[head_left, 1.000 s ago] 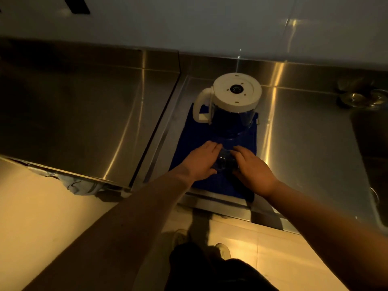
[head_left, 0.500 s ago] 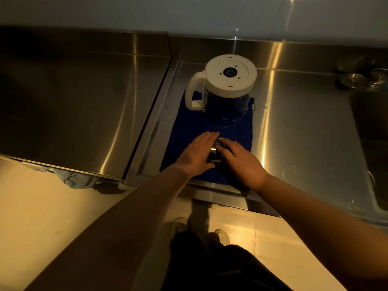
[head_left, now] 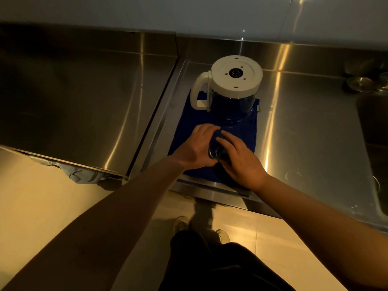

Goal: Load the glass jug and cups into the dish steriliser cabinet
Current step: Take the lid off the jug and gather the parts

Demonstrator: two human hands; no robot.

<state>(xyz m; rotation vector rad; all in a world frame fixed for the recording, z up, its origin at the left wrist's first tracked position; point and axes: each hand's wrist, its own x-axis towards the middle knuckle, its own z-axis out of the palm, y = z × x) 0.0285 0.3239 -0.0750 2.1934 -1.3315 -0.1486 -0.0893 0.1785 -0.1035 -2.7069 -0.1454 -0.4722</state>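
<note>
Both hands grip glass cups (head_left: 218, 151) over the blue cloth (head_left: 189, 127) near the bench (head_left: 304, 133) front edge: left hand (head_left: 196, 149) and right hand (head_left: 241, 162) are curled round them; cup count unclear.

Risk: glass knocking glass, or a slip onto the steel or off the front edge.

Jug (head_left: 233, 87) stands upside down at the cloth's back edge, just beyond the fingers; a lift could clip it. Sink (head_left: 375, 133) at right edge. Cabinet not in view.

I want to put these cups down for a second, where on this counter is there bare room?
Bare steel lies right of the blue cloth, between it and the sink, and across the raised counter to the left. The cloth is crowded: the upturned jug fills its back, and both hands hold glass cups at its front.
</note>
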